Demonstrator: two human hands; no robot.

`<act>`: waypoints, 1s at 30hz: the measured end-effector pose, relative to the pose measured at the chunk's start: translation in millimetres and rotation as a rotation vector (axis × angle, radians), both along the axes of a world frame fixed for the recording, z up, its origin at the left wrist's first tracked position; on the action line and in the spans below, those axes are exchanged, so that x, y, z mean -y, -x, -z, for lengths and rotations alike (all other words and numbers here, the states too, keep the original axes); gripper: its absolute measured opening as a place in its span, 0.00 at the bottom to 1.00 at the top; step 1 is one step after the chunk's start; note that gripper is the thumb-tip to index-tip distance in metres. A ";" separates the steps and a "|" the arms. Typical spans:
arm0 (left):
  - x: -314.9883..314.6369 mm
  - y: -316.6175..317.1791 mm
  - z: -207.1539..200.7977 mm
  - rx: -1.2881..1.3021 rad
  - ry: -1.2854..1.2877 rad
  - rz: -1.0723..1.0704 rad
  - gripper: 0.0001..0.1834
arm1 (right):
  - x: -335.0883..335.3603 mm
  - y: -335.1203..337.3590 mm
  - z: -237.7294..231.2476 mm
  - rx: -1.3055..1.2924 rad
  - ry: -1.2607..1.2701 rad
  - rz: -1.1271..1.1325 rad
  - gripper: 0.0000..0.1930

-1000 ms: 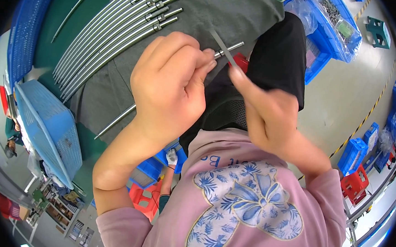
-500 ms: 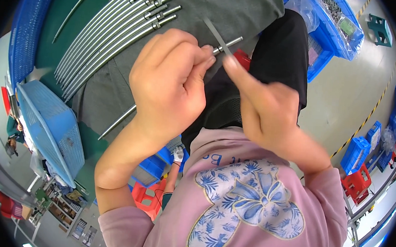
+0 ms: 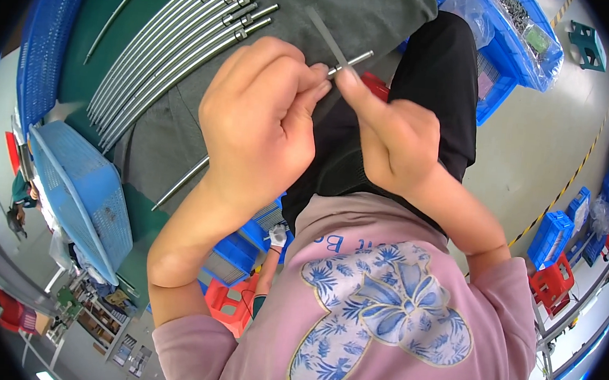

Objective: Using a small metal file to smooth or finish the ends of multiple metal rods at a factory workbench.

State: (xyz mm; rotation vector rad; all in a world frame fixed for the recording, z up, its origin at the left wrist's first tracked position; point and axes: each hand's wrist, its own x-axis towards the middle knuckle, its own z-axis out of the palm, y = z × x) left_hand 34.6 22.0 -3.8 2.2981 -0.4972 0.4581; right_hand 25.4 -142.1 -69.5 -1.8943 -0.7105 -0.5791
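Note:
My left hand (image 3: 259, 109) is closed around a slim metal rod (image 3: 181, 183). One end of the rod pokes out past the thumb and index finger, and the other slants down to the left behind my wrist. In my right hand (image 3: 408, 144) is a thin flat file (image 3: 325, 35), gripped with the thumb laid along it. The file crosses the rod's short end just beyond my left fingertips and seems to touch it. Left of my hands, several metal rods (image 3: 176, 57) with collars near their upper ends lie side by side on a grey cloth (image 3: 373, 11).
A single rod (image 3: 115, 18) lies apart on the green tabletop (image 3: 82, 37). Blue baskets (image 3: 81, 195) stand at the left. Blue bins (image 3: 532, 72) with bagged parts are at the upper right. Below my left forearm show a red stool (image 3: 229, 305) and another person's gloved hand (image 3: 277, 236).
My right hand has moved up and to the left, and the file has slid the same way across the rod's end. My left hand stays almost in place, still holding the rod.

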 end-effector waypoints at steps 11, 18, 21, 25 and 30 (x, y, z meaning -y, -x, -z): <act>-3.8 1.4 -7.5 -0.075 -0.034 -0.008 0.08 | 64.0 57.0 14.2 -0.164 0.193 -0.105 0.30; -4.7 2.4 -7.5 -0.091 -0.049 -0.004 0.08 | 65.5 50.2 1.2 -0.216 0.190 -0.187 0.23; -3.5 1.3 -5.1 -0.068 -0.026 0.015 0.09 | 65.8 46.5 1.0 -0.230 0.209 -0.197 0.22; -3.3 1.4 -4.0 -0.049 -0.028 0.012 0.09 | 59.8 43.0 3.7 -0.187 0.104 -0.081 0.29; 0.1 11.8 -22.7 -0.069 -0.270 -0.053 0.10 | 56.5 38.6 -1.4 -0.152 0.068 -0.086 0.25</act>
